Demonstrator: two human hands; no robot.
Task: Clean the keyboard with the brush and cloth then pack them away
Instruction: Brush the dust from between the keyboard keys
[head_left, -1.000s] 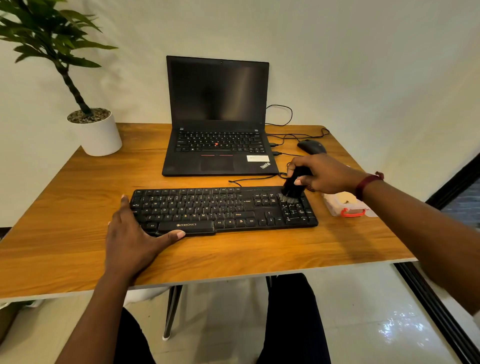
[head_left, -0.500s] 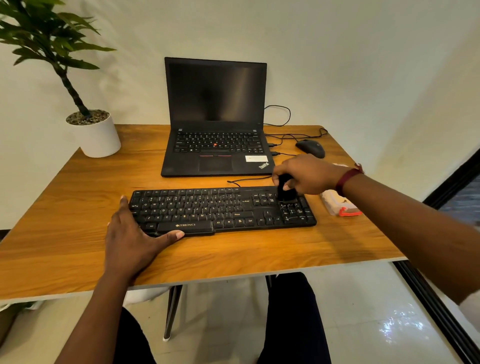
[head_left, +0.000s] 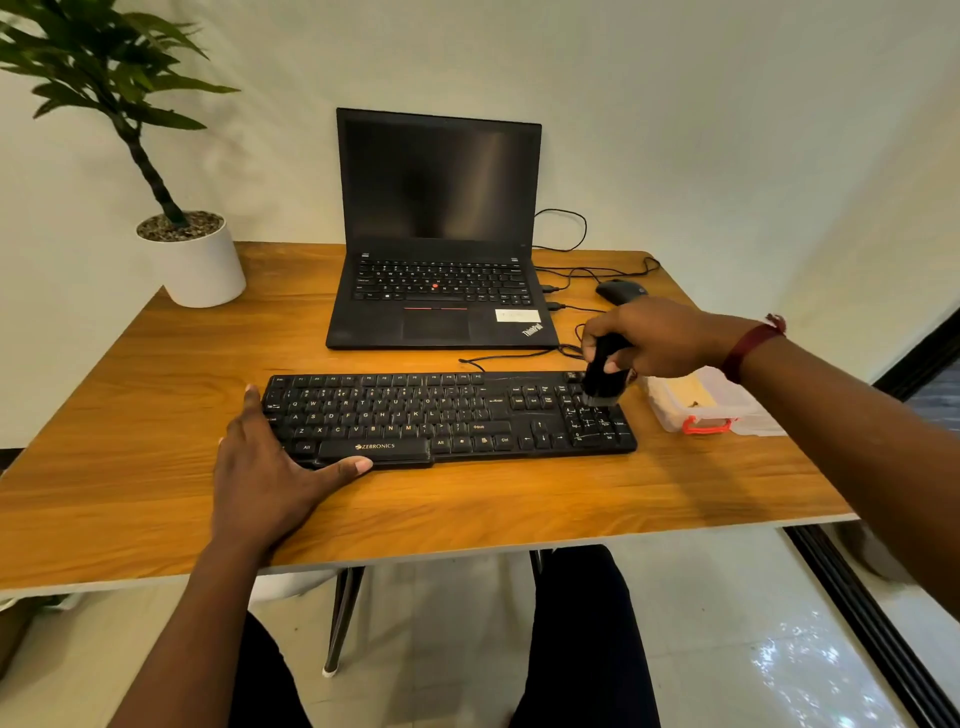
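A black keyboard (head_left: 447, 415) lies across the middle of the wooden table (head_left: 156, 405). My left hand (head_left: 270, 467) rests flat at its left end, fingers along the side and thumb against the front edge. My right hand (head_left: 654, 338) grips a short black brush (head_left: 602, 371) upright, with its bristles down on the number pad at the keyboard's right end. A clear plastic box (head_left: 701, 402) with a red clasp sits just right of the keyboard, partly hidden by my right wrist. I see no cloth.
An open black laptop (head_left: 439, 234) stands behind the keyboard, with cables (head_left: 571, 270) and a black mouse (head_left: 621, 291) to its right. A white plant pot (head_left: 195, 260) occupies the far left corner. My legs are under the table's near edge.
My right hand has swept the brush over the number pad, going left and forward, then back to the right with the brush more upright. My left hand has stayed put.
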